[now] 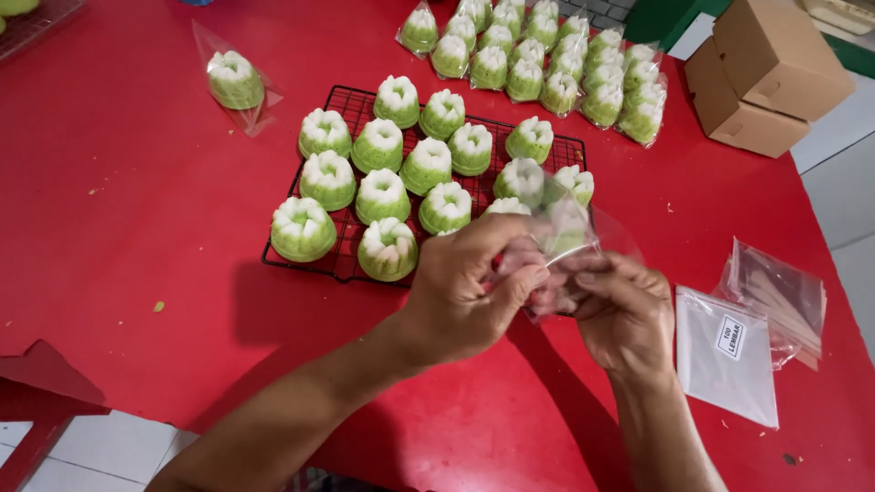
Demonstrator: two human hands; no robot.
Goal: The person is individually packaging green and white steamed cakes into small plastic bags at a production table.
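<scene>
Left hand point(469, 292) and right hand point(620, 314) meet at the table's near edge, fingertips pinching one clear plastic bag point(570, 241) held up between them. Beyond the grip, a wire cooling rack point(351, 260) carries sixteen green-and-white cakes point(387, 248).

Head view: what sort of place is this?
Probably a home kitchen or small cake-packing spot: green-and-white cakes on a wire rack, bagged cakes behind, and both hands opening a clear bag.
</scene>
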